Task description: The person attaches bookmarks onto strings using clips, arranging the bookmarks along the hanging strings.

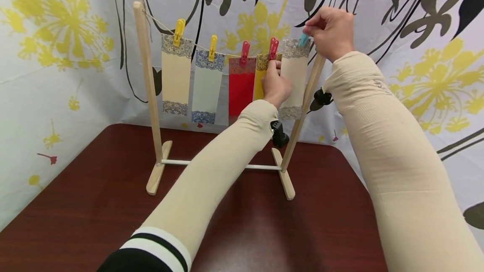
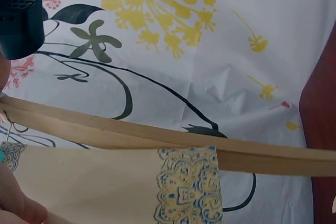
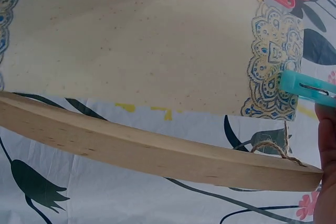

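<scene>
At the right end of a cord strung on a wooden frame hangs a cream paper card (image 1: 293, 81) with patterned lace borders. My left hand (image 1: 277, 85) pinches its left edge, the thumb lying on the card's face in the right wrist view. My right hand (image 1: 334, 32) holds a teal clothespin (image 1: 303, 39) at the card's top border. The right wrist view shows the tip of the clothespin (image 3: 294, 83) over the lace band; whether it bites the cord cannot be made out. Directly left, a yellow card (image 1: 259, 81) is partly hidden behind my left hand, under a red clothespin (image 1: 273, 48).
Red (image 1: 241, 85), pale blue (image 1: 206, 85) and cream (image 1: 176, 79) cards hang further left from red and yellow clothespins. The frame's left post (image 1: 148, 83) and right post (image 1: 308, 91) stand on a dark red table (image 1: 94, 171). A flower-printed cloth (image 1: 94, 74) covers the background.
</scene>
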### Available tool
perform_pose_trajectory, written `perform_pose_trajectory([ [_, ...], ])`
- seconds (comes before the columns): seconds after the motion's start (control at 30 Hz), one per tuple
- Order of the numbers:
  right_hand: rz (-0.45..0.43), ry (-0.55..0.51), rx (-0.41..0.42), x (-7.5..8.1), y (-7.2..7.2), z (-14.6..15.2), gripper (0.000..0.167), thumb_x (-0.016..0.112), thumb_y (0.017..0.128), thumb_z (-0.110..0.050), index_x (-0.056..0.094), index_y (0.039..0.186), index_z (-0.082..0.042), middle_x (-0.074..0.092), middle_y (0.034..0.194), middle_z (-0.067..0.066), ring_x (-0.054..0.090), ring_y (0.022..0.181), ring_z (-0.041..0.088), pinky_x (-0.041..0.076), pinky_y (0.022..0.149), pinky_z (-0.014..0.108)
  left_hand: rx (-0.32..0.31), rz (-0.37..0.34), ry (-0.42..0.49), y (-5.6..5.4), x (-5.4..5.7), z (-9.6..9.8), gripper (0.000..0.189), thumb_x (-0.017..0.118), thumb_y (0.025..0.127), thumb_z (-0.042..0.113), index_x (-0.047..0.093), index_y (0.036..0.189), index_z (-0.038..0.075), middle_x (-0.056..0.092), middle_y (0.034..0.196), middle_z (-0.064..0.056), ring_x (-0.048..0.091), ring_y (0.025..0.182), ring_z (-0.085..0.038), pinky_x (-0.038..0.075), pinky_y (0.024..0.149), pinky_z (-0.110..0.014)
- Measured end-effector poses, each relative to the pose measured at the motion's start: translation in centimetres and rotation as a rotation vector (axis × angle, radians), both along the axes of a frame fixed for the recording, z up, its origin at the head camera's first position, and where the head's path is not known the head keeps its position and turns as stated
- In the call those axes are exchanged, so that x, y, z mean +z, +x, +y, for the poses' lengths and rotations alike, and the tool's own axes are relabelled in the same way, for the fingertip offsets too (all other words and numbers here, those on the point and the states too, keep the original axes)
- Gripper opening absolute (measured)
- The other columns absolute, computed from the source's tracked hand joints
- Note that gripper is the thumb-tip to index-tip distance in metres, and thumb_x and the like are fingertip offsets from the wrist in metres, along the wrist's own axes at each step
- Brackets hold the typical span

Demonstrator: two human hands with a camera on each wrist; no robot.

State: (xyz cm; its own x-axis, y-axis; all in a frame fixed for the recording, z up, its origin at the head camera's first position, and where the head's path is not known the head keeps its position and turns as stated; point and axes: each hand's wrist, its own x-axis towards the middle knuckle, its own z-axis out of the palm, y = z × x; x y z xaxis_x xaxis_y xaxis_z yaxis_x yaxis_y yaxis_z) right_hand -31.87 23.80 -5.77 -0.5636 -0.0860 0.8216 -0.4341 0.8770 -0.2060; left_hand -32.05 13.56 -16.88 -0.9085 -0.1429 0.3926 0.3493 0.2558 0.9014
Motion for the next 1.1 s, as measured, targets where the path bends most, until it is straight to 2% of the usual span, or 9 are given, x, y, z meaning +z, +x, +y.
perform_pose_trajectory([
  [0.17, -0.026, 0.007, -0.007, -0.36, 0.08, -0.14, 0.010, 0.067, 0.091, -0.008, 0.072, 0.090, 0.001, 0.073, 0.093, 0.011, 0.051, 0.063, -0.013, 0.045, 0.065, 0.010, -0.012, -0.006, -0.026, -0.02, -0.40, -0.01, 0.027, 0.051, 0.092, -0.001, 0.057, 0.114, 0.012, 0.065, 0.099, -0.001, 0.057, 0.095, -0.018, 0.043, 0.077, -0.022],
  [0.37, -0.095, 0.087, -0.041, -0.46, 0.51, -0.28, 0.012, 0.066, 0.093, -0.010, 0.073, 0.094, 0.000, 0.072, 0.097, 0.012, 0.048, 0.065, -0.012, 0.044, 0.066, 0.013, -0.032, -0.030, -0.012, 0.07, -0.64, 0.16, 0.027, 0.051, 0.091, -0.003, 0.059, 0.113, 0.011, 0.065, 0.098, -0.002, 0.057, 0.095, -0.018, 0.042, 0.078, -0.021],
  [0.6, -0.180, 0.174, -0.068, -0.26, 0.78, -0.51, 0.014, 0.065, 0.093, -0.010, 0.071, 0.101, 0.000, 0.071, 0.104, 0.012, 0.048, 0.070, -0.009, 0.053, 0.077, 0.027, -0.035, -0.057, -0.010, -0.12, -0.64, 0.25, 0.027, 0.053, 0.090, -0.001, 0.059, 0.113, 0.013, 0.064, 0.098, 0.001, 0.055, 0.097, -0.017, 0.041, 0.077, -0.020],
  [0.73, -0.202, 0.190, -0.076, -0.33, 0.83, -0.40, 0.016, 0.067, 0.092, -0.014, 0.071, 0.103, -0.002, 0.071, 0.104, 0.011, 0.050, 0.071, -0.005, 0.053, 0.076, 0.029, -0.058, -0.084, 0.024, -0.08, -0.73, 0.26, 0.030, 0.054, 0.088, -0.004, 0.059, 0.112, 0.014, 0.063, 0.098, 0.001, 0.054, 0.098, -0.017, 0.042, 0.075, -0.021],
  [0.83, -0.214, 0.199, -0.082, -0.35, 0.84, -0.32, 0.018, 0.067, 0.092, -0.016, 0.071, 0.104, -0.003, 0.071, 0.104, 0.011, 0.056, 0.075, 0.003, 0.053, 0.075, 0.029, -0.059, -0.090, 0.047, -0.05, -0.87, 0.19, 0.032, 0.055, 0.086, -0.006, 0.059, 0.111, 0.013, 0.063, 0.096, 0.000, 0.054, 0.096, -0.017, 0.042, 0.075, -0.021],
  [1.0, -0.241, 0.209, -0.084, -0.27, 0.78, -0.20, 0.023, 0.066, 0.093, -0.017, 0.069, 0.110, -0.002, 0.070, 0.108, 0.012, 0.064, 0.093, 0.023, 0.052, 0.079, 0.034, -0.057, -0.095, 0.036, 0.05, -0.95, 0.09, 0.032, 0.056, 0.085, -0.005, 0.060, 0.111, 0.013, 0.064, 0.096, 0.001, 0.054, 0.097, -0.018, 0.042, 0.076, -0.022],
  [1.1, -0.258, 0.197, -0.072, -0.23, 0.76, -0.05, 0.024, 0.065, 0.094, -0.017, 0.068, 0.113, -0.002, 0.068, 0.112, 0.013, 0.065, 0.100, 0.026, 0.052, 0.083, 0.038, -0.066, -0.098, 0.029, 0.09, -0.90, 0.04, 0.032, 0.057, 0.085, -0.005, 0.059, 0.112, 0.013, 0.063, 0.097, 0.001, 0.053, 0.098, -0.018, 0.042, 0.076, -0.022],
])
